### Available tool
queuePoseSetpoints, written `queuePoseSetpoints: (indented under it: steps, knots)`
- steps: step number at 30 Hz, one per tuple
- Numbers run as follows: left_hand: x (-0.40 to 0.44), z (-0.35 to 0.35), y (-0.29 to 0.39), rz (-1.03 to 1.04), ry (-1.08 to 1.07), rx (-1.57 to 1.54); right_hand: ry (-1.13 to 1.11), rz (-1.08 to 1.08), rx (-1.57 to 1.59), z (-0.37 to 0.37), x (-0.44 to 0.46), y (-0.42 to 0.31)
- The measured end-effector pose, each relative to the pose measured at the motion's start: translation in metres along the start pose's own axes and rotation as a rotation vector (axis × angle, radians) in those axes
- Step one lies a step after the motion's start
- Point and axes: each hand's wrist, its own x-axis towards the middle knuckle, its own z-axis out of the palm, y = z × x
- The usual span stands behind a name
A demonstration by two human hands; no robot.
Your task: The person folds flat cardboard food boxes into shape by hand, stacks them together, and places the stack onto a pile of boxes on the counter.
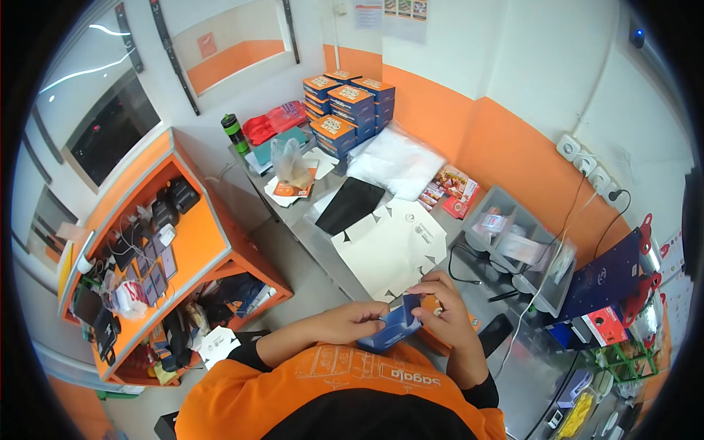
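A small blue cardboard box (390,329) is held close to my chest, above the front edge of the metal table. My left hand (358,318) grips its left end with the thumb along the top. At the other end my right hand (444,311) pinches the upper edge, fingers bent around the far side. Behind the right hand an orange box (433,339) is partly hidden. Just beyond the hands lie flat, unfolded white cardboard blanks (392,249) with their printed mark facing up. The underside of the held box is out of sight.
Stacked blue and orange boxes (352,110) stand at the back, near clear plastic bags (400,158) and a black sheet (349,205). A grey divided bin (539,290) sits right, with cables around it. A dark phone-like object (496,335) lies nearby. An orange shelf (213,235) holds phones left.
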Motion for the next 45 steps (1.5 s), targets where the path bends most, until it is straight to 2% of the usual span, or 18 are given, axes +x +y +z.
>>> queuePoseSetpoints:
  steps: [6, 12, 15, 17, 22, 25, 28, 31, 34, 37, 38, 41, 42, 45]
  knots:
    - [-0.003, 0.004, -0.006, -0.12, 0.077, -0.192, -0.011, 0.153, 0.025, 0.009, 0.005, -0.01]
    - [-0.004, 0.003, -0.014, -0.23, 0.071, -0.34, 0.05, 0.077, -0.178, 0.016, 0.002, -0.004]
    - [-0.005, 0.007, -0.002, -0.268, 0.059, -0.369, 0.156, 0.231, -0.04, 0.024, 0.001, -0.006]
    - [-0.007, 0.008, 0.007, -0.295, 0.044, -0.372, 0.131, 0.235, -0.064, 0.023, -0.002, 0.0]
    - [-0.001, 0.007, -0.014, -0.252, 0.01, -0.357, 0.081, 0.152, -0.077, 0.023, -0.005, 0.006]
    - [0.002, 0.006, -0.028, -0.252, 0.012, -0.308, 0.062, 0.257, -0.009, 0.026, -0.005, -0.001]
    - [0.004, 0.007, -0.027, -0.189, -0.005, -0.267, -0.007, 0.237, 0.022, 0.025, -0.008, 0.005]
    - [0.004, 0.008, -0.016, -0.164, -0.03, -0.224, -0.087, 0.26, -0.074, 0.015, -0.012, 0.005]
    - [0.004, 0.002, -0.014, -0.097, 0.033, -0.217, 0.014, 0.154, 0.158, 0.007, -0.013, 0.003]
    - [-0.002, -0.019, -0.015, 0.087, 0.179, -0.275, 0.435, 0.051, 0.162, 0.007, -0.024, 0.034]
    - [-0.004, -0.028, -0.017, 0.16, 0.23, -0.302, 0.508, 0.104, -0.097, 0.0, -0.026, 0.043]
    - [-0.01, -0.04, -0.03, 0.391, 0.22, -0.517, 0.641, 0.383, 0.088, -0.003, -0.038, 0.088]
    - [-0.01, -0.046, -0.042, 0.417, 0.145, -0.602, 0.499, 0.442, 0.376, -0.011, -0.043, 0.093]
    - [-0.004, -0.045, -0.052, 0.38, 0.096, -0.583, 0.483, 0.328, 0.986, -0.004, -0.042, 0.071]
